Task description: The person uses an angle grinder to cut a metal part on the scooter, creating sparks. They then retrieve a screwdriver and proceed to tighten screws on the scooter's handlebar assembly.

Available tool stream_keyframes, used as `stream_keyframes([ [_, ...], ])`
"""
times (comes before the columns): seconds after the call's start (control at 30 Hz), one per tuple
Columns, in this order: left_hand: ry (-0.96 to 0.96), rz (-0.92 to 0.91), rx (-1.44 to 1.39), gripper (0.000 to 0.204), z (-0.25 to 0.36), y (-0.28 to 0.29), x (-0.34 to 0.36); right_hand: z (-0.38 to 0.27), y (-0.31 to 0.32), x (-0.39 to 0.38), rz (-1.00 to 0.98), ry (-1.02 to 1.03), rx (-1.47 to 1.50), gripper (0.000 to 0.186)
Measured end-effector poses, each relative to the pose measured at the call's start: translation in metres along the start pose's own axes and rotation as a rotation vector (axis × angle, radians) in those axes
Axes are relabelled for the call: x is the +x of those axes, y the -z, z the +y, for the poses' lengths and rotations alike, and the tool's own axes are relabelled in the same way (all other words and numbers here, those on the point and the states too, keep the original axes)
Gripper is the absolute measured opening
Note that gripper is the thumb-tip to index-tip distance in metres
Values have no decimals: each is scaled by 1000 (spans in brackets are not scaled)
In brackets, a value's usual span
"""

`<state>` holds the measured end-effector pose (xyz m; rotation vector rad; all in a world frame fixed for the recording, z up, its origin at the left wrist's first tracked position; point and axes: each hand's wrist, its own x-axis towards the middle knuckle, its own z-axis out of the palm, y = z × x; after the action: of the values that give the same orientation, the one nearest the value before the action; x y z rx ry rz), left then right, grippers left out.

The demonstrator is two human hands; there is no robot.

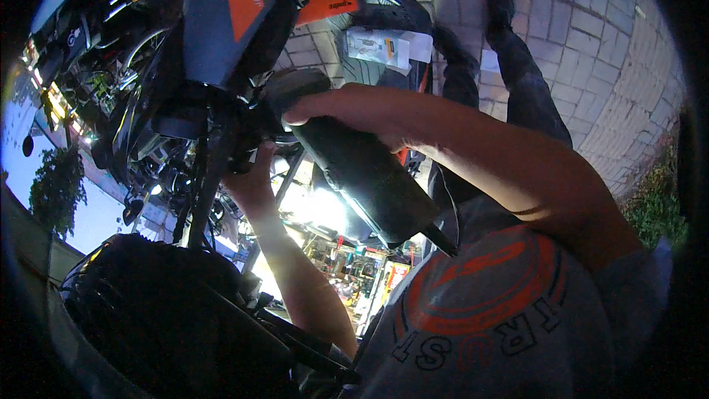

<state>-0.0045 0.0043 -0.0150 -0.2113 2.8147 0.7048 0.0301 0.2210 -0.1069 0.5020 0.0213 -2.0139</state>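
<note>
Got a bare right hand [343, 107] laid over the upper end of a long, rounded black casing [369, 177], fingertips bent down by its edge, next to a dull, dark rounded piece [295, 85]. Can't tell how tight or how far round, tbh. Can't say what kind of part, either. Slants down to the right from under the hand toward a grey T-shirt with orange print [509, 303], with a stubby black end [440, 241] poking out at the bottom and a thin dark cable [454, 207] just beside.

As for the bare left hand [251, 181], reaching up from below, just left of the casing, fingertips in among the shadowy black parts of a black-and-orange motorbike [214, 59]. Looks partly curled, but can't make out how far open or anything gripped. Way too dark in there.

Also around: a bulky black shape [148, 310] lower left, fierce white glare [325, 207] beside the casing, a white printed sheet [373, 46] near an orange fender [325, 7], dark-trousered legs [528, 96] on pale paving [576, 44], more bikes [96, 52] crammed upper left, and a green bush [657, 207] far right.
</note>
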Motion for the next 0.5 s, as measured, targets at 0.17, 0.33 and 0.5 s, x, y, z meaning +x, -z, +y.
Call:
stream_keyframes([
  [0.17,27,-34,27,64,-3,7,-6,20,17,-33,83,-15,136,50],
  [0.33,165,26,-215,67,-14,4,-23,49,36,-63,229,50,231,42],
  [0.5,137,-8,-212,59,-37,-17,-45,74,59,-90,384,290,216,39],
])
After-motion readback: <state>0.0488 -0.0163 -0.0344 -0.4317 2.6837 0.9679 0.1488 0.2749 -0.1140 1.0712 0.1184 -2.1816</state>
